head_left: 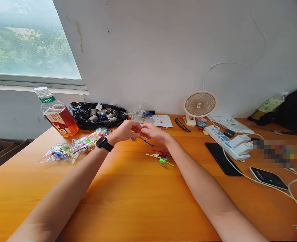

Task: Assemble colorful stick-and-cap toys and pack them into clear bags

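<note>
My left hand [128, 130], with a black watch [104, 144] on its wrist, is closed in a pinch over the far middle of the table. Against its fingertips is my right hand [152, 131], also pinched. What sits between the fingers is too small and hidden to name. A thin blue plastic stick [146, 141] shows just below the right fingers; whether it is held or lies on the table I cannot tell. Nearer me, beside the right forearm, lie small plastic pieces: a green one [162, 162], a white stick [152, 155] and a pink piece [163, 150].
Clear bags of colourful pieces [60, 152] lie on the left, near a tea bottle [59, 114] and a black bag of grey fittings [98, 116]. A fan [200, 105], glasses [182, 124], a power strip [224, 143], a black phone-like slab [222, 158] and cables are right.
</note>
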